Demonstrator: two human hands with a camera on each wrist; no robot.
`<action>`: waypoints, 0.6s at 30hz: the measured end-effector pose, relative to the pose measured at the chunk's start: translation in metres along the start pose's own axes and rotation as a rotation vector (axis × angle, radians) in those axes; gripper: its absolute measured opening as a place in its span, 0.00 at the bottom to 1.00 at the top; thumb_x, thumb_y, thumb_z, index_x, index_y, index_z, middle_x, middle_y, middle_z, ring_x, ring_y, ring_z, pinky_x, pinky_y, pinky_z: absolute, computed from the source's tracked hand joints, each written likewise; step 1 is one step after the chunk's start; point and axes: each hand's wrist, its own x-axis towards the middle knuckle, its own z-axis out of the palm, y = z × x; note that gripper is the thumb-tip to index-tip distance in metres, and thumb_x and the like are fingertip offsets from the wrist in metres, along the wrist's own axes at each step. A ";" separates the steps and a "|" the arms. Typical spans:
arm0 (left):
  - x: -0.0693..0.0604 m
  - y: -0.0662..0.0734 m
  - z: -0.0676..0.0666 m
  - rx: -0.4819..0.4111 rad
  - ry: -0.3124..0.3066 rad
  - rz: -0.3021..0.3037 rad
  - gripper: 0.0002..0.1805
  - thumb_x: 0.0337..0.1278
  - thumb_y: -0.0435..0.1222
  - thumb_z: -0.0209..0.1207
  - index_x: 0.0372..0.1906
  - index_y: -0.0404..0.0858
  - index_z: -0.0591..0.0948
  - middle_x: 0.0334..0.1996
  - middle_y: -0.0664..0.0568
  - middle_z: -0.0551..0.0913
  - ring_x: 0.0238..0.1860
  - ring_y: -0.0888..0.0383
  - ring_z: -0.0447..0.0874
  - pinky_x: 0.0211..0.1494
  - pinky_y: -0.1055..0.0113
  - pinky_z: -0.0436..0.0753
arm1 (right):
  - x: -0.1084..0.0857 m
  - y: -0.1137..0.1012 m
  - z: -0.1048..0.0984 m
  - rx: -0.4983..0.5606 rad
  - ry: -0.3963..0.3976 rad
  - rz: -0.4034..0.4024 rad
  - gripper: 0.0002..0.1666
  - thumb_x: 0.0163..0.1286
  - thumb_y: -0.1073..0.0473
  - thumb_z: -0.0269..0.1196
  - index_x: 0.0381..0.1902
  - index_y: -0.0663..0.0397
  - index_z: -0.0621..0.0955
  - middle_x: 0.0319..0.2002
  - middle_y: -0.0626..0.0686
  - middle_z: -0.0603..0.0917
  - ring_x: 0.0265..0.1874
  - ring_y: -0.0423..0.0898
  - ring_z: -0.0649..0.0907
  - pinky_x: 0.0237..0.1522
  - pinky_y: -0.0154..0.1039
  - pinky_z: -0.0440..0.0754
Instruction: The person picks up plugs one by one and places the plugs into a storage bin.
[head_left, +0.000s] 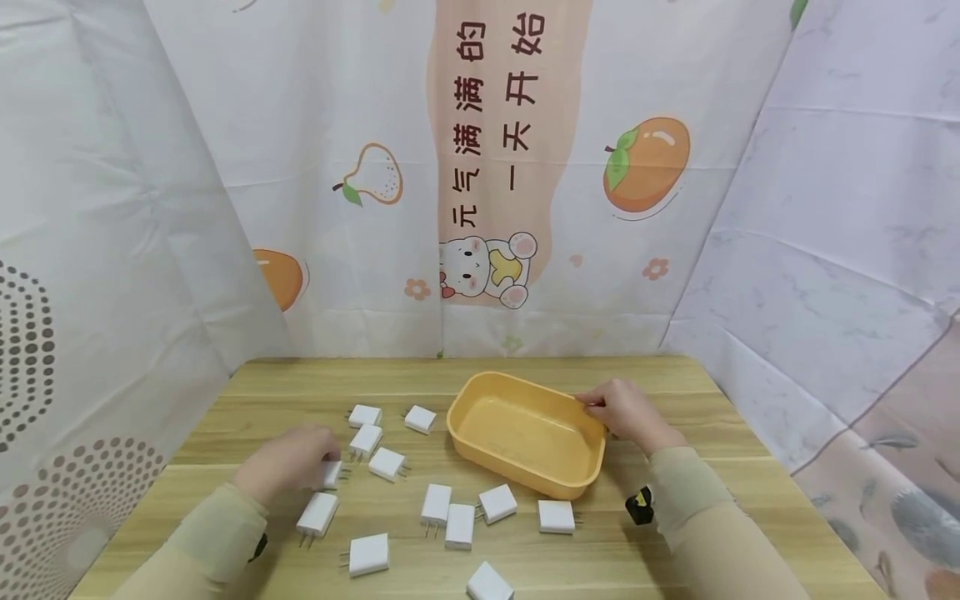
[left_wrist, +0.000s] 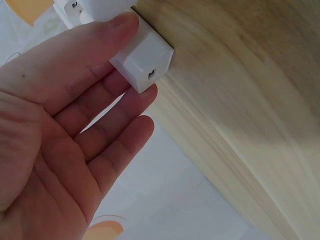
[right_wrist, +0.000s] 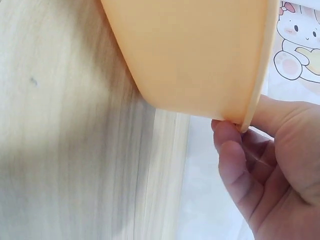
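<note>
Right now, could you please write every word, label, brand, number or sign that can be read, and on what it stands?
"元气满满的": left column on the cloth backdrop, running bottom to top.
"一天开始": right column, same backdrop, also bottom to top.
Yellow mark on the black device beside the right cuff: too small to read.
White plug chargers, yellow-orange basin: no readable text.

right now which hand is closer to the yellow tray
Right. The right hand grips the rim at the right end of the yellow tray; the left hand is away to its left, at a white charger.
</note>
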 end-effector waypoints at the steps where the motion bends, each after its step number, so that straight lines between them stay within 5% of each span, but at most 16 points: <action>1: 0.000 0.000 0.000 -0.004 -0.002 -0.005 0.19 0.36 0.18 0.64 0.19 0.48 0.81 0.23 0.60 0.77 0.25 0.59 0.71 0.31 0.59 0.76 | -0.001 0.000 0.000 0.018 -0.009 0.012 0.15 0.69 0.66 0.67 0.53 0.58 0.88 0.38 0.56 0.89 0.14 0.42 0.77 0.18 0.38 0.79; 10: 0.001 -0.008 0.002 -0.019 -0.006 -0.002 0.16 0.35 0.21 0.67 0.24 0.47 0.86 0.28 0.60 0.80 0.29 0.59 0.72 0.35 0.58 0.77 | -0.003 -0.003 0.001 -0.019 0.008 -0.001 0.16 0.69 0.67 0.65 0.54 0.59 0.87 0.44 0.62 0.88 0.10 0.41 0.75 0.15 0.37 0.78; 18: -0.001 -0.017 0.006 -0.045 -0.002 0.062 0.13 0.38 0.25 0.73 0.33 0.43 0.88 0.30 0.61 0.81 0.31 0.61 0.73 0.36 0.59 0.77 | -0.003 -0.003 0.003 0.007 0.001 -0.011 0.17 0.69 0.68 0.65 0.54 0.60 0.87 0.35 0.56 0.88 0.08 0.42 0.75 0.14 0.37 0.77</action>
